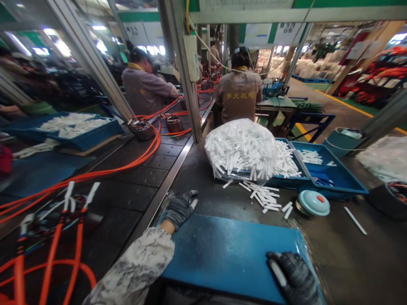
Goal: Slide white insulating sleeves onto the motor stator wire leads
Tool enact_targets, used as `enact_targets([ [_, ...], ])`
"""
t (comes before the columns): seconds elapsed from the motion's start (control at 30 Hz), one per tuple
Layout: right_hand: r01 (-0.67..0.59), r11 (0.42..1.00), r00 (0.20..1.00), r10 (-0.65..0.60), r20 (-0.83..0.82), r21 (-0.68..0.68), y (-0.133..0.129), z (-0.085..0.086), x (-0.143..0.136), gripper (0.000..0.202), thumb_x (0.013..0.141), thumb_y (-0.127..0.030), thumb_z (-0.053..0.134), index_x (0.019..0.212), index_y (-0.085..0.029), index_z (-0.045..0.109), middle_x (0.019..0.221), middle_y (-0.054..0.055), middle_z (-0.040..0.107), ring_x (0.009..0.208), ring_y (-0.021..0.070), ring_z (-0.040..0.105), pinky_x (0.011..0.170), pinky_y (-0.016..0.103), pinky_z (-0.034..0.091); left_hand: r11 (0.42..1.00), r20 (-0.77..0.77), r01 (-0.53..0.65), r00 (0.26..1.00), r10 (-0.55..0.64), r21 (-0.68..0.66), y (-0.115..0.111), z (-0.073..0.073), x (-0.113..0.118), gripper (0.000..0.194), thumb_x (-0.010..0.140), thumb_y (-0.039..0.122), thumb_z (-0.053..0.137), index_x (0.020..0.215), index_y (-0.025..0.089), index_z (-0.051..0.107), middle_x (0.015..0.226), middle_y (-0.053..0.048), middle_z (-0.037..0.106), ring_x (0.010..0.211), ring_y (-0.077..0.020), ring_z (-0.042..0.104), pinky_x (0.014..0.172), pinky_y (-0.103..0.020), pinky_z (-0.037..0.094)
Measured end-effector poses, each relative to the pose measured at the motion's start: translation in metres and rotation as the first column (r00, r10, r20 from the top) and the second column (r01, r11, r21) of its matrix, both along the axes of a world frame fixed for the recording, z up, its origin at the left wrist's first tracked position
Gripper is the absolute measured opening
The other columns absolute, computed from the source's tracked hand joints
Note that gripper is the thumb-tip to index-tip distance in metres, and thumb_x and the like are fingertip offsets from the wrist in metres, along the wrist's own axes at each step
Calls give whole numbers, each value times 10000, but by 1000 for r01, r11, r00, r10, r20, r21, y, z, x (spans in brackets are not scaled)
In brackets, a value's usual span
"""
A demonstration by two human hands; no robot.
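My left hand (181, 209), in a dark striped glove, lies on the worktop by the metal edge, at the upper left corner of a blue mat (222, 250). Its fingers are loosely stretched, and no object shows in it. On the mat's right side rests my right hand (294, 275), also gloved, back upward and fingers slightly bent. A pale piece runs along each thumb side, probably a thumb covering. Beyond the mat lie loose short white tubes (262, 195). A round light-blue lidded pot (314, 203) with a red knob stands right of them.
A clear bag (240, 146) of white tubes leans on blue bins (343, 176). Left runs a dark conveyor (133, 190) carrying orange cables (127, 167) and wound coils (174, 123). A metal post (182, 76) rises ahead. Two co-workers (238, 91) (143, 84) are beyond.
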State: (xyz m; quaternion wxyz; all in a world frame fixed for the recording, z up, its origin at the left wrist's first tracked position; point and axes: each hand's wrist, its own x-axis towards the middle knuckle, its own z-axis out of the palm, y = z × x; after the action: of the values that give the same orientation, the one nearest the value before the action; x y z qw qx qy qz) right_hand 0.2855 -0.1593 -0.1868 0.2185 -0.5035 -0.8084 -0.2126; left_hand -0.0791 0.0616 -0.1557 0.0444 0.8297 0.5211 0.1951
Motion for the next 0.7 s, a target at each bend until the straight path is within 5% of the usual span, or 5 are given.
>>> enact_targets([
  [0.27,-30,992,999,27,28,126,-2,-11,2,379,931,-52,469,1027,-281,754,997,-5,771,871,193,690,913,353,467,980,-9,-110,994,110,-169,15,-21,1,304,920,300,601,1185,209,718,969,-70,787,838,-225,740,910,-360,548],
  [0.7,-43,994,997,36,71,96,-2,-8,4,363,944,-87,459,1052,-278,748,1024,8,769,898,205,692,912,365,465,952,-4,-160,986,165,-259,12,-8,6,316,934,281,610,1220,191,709,986,-72,782,842,-210,734,867,-324,554],
])
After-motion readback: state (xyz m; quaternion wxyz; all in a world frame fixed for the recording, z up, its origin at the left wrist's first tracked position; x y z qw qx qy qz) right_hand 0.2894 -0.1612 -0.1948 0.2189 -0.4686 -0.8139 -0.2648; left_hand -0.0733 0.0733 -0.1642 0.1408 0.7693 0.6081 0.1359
